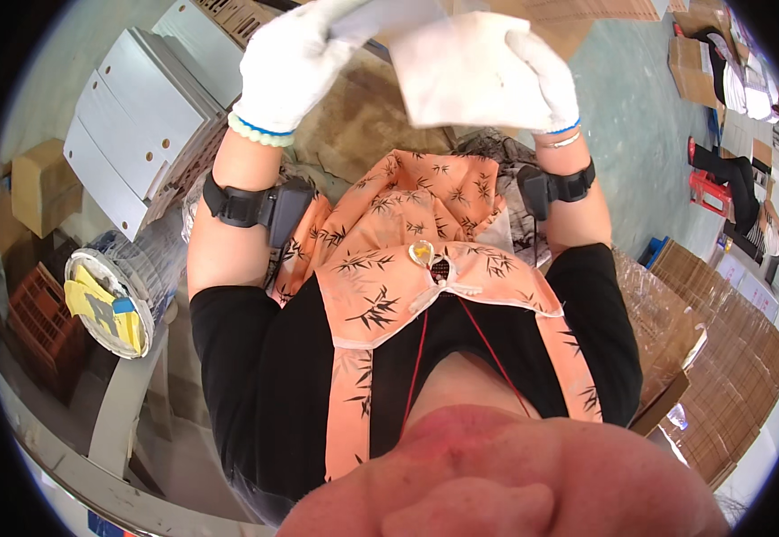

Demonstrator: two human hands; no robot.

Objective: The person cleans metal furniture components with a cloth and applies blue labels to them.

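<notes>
White sheet [461,72] between gloved hands [286,67]

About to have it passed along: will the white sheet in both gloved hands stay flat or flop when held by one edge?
The white sheet looks fairly stiff: it spans between the left hand and right hand without visible sag. It probably weighs little, being thin. The knit gloves likely grip it well enough, though one-edge holding may let it bend.
</notes>
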